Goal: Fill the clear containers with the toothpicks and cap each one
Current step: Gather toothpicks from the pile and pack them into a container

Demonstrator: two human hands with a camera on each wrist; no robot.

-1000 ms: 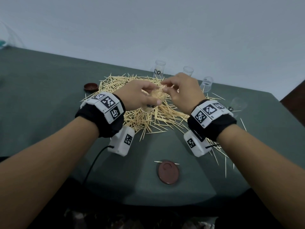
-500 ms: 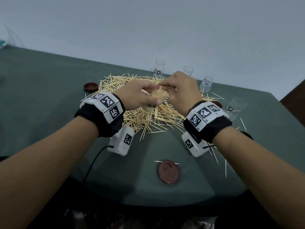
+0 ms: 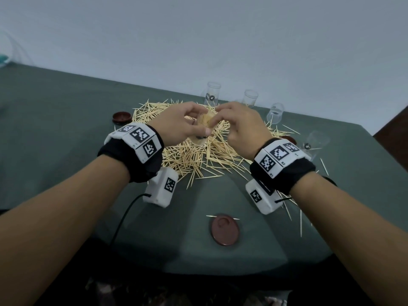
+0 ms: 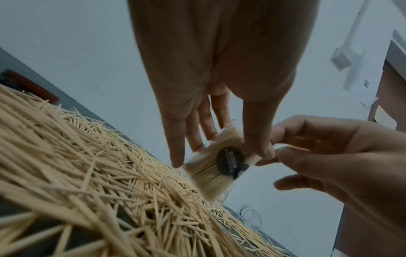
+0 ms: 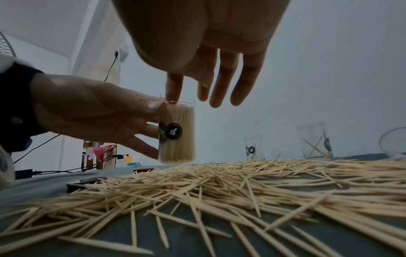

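My left hand (image 3: 187,127) grips a clear container (image 3: 202,138) packed with upright toothpicks and holds it just above the loose toothpick pile (image 3: 198,157). A black round sticker marks the container (image 5: 178,133). My right hand (image 3: 231,122) hovers over its uncapped mouth. In the right wrist view the right hand (image 5: 197,97) has fairly straight fingers, and one fingertip touches the rim. The left wrist view shows the container (image 4: 219,165) tilted between the left thumb and fingers, with the right hand (image 4: 329,147) next to it.
Three empty clear containers (image 3: 213,93) (image 3: 250,100) (image 3: 274,115) stand behind the pile and one (image 3: 315,142) lies at the right. Brown caps lie near the front edge (image 3: 225,229) and at the left (image 3: 121,117). The green table (image 3: 66,129) ends close to my body.
My right hand has shifted slightly left and lower onto the container's mouth. The left hand keeps the container in about the same place.
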